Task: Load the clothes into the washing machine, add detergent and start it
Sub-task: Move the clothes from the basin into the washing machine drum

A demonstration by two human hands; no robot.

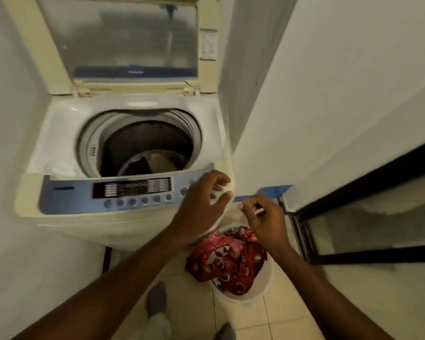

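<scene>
Fingers [221, 180] of the left hand [201, 200] are spread apart and bent a little, with nothing in them. That hand is in front of the right end of the blue button panel [108, 190], by the round buttons there (I cannot tell if a finger is touching one). Fingers [249, 203] of the right hand [265, 217] are curled in loosely, with small gaps between them, and they hold nothing too. The right hand is above the basket and just beside the left hand, but the two do not touch.

The washing machine [123, 133] is the biggest thing. It is white and fills the space between two white walls. Its lid [118, 40] stands up, wide open. The round tub [145, 143] is dark inside, and some brown and dark clothes [155, 163] lie at the bottom.

Next is the white basket [243, 296] on the tiled floor [187, 303], near the right front corner of the machine. It is full of red cloth with white patterns [228, 261], piled up to the rim.

A strip of blue tape [272, 190] is stuck on the wall to the right.
</scene>
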